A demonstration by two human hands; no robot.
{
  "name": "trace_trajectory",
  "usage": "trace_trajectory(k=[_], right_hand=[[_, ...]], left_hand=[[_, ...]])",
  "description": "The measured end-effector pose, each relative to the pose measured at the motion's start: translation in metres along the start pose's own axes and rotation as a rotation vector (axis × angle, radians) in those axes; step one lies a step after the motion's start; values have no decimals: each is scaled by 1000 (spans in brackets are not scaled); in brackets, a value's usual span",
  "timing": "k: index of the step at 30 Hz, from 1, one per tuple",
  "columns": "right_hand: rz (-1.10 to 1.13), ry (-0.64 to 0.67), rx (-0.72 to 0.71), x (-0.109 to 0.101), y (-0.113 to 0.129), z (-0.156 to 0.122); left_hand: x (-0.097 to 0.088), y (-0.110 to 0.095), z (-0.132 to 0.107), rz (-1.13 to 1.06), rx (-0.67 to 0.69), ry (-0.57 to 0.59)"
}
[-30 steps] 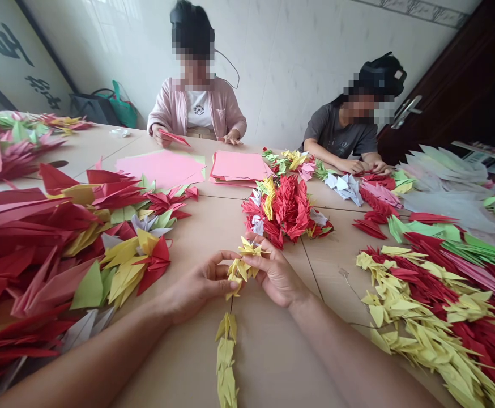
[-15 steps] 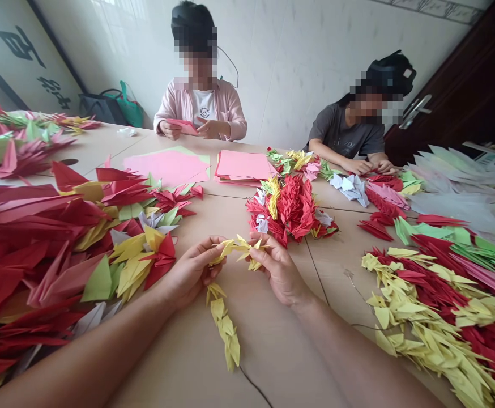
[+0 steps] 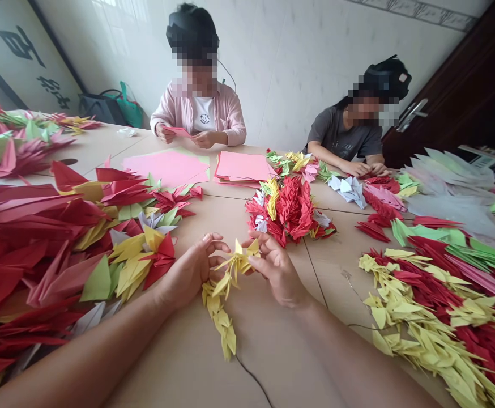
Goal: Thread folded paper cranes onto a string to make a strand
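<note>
We are holding yellow crane string: folded paper, matt, sharp creases. We are seeing thin dark cord running out of it, smooth, material unclear. Table is showing pale wood-look top, smooth, faint sheen. Pink sheets are lying flat: plain paper, matt. Red folded heap is looking like same paper, matt. Pale pieces at right are looking thinner, slightly translucent. Wall is gleaming: white glazed tile. Door is showing dark wood; metal handle is shining.
</note>
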State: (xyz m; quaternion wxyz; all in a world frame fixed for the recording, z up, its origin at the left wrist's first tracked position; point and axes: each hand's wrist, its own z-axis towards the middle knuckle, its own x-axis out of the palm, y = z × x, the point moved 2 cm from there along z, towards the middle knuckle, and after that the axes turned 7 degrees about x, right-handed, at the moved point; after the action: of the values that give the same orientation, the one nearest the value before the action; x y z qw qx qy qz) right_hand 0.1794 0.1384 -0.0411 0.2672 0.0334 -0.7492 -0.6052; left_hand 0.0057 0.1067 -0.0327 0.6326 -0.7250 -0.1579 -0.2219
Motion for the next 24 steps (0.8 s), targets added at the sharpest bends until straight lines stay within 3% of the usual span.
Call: trace_trajectory(k=[6,16,24], right_hand=[[-109,67,12,6,-1,-7],[-72,79,-40,3,0,-3],[-145,52,-60,4,-2,-3]], left_hand=[[2,7,-5,217,-70,152],[1,6,0,129,-64,3],[3,5,-1,117,-96,53]])
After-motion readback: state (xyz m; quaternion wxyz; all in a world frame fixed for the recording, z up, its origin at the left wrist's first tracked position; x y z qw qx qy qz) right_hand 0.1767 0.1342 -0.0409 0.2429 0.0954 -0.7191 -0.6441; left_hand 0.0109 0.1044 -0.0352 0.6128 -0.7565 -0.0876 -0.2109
